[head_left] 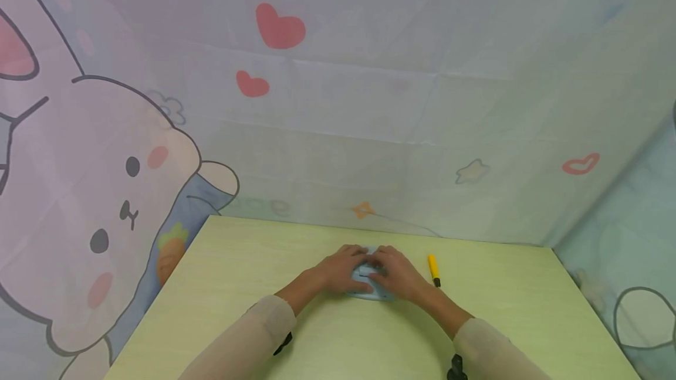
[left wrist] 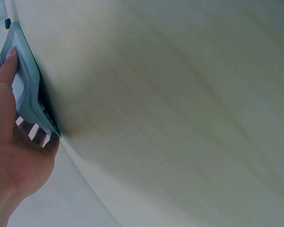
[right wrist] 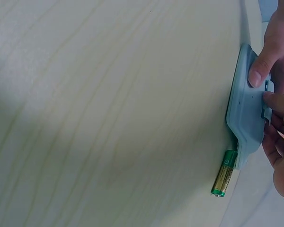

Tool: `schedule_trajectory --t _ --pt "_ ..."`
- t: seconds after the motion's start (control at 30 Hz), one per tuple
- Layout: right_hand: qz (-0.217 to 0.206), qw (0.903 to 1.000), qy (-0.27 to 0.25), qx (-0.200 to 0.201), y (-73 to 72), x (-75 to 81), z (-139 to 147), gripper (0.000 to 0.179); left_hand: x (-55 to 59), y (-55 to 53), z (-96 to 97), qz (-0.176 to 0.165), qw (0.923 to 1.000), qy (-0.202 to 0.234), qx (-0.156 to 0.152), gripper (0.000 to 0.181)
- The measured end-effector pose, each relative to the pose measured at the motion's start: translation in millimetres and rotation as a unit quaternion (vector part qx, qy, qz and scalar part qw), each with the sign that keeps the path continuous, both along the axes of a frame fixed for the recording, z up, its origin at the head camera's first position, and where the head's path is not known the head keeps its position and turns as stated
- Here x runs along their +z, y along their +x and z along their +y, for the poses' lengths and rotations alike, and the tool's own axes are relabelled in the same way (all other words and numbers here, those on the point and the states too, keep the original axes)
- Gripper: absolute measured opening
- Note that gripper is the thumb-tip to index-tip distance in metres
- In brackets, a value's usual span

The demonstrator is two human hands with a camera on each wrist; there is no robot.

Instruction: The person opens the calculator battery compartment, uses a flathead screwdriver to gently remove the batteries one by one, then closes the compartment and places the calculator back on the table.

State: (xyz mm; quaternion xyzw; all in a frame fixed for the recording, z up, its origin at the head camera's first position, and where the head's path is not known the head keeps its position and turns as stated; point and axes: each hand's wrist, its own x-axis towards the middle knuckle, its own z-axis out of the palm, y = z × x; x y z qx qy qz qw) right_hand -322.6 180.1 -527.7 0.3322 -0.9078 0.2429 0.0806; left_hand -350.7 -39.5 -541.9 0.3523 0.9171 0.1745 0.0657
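A flat light-blue plastic device [head_left: 372,294] with a rounded edge is between both hands near the middle of the table. My left hand [head_left: 342,270] grips its left side, with the thumb [left wrist: 9,66] on the upper face and the other fingers around the far edge. My right hand [head_left: 399,274] is on the other side, its thumb and fingers pinching a small light-blue cover [right wrist: 268,105] raised at an opening in that face. A green and gold battery [right wrist: 224,173] lies on the table beside the device; in the head view it cannot be seen.
A yellow pen-like tool [head_left: 433,268] with a black end lies on the table to the right of the right hand. The pale wood-grain table [head_left: 253,257] ends at a printed cloth backdrop [head_left: 338,163] behind and at the sides.
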Motion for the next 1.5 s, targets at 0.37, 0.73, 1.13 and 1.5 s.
schedule_trajectory --t 0.37,0.73,1.13,1.5 --pt "-0.001 1.0000 0.000 -0.001 -0.8 -3.6 0 0.026 -3.0 -1.0 -0.5 0.005 1.0000 0.000 -0.002 0.082" --pt "-0.014 0.9996 -0.018 -0.015 -1.1 -6.0 -1 0.021 -3.4 -1.1 0.0 0.007 1.0000 0.001 -0.003 0.083" --pt "-0.013 0.9987 -0.038 -0.032 2.8 -11.7 -2 0.021 -1.6 2.9 -1.4 0.005 1.0000 0.005 -0.007 0.081" --pt "-0.008 0.9970 -0.060 -0.047 5.1 -16.8 -4 0.018 -4.1 1.4 -1.6 0.003 1.0000 0.001 -0.005 0.083"
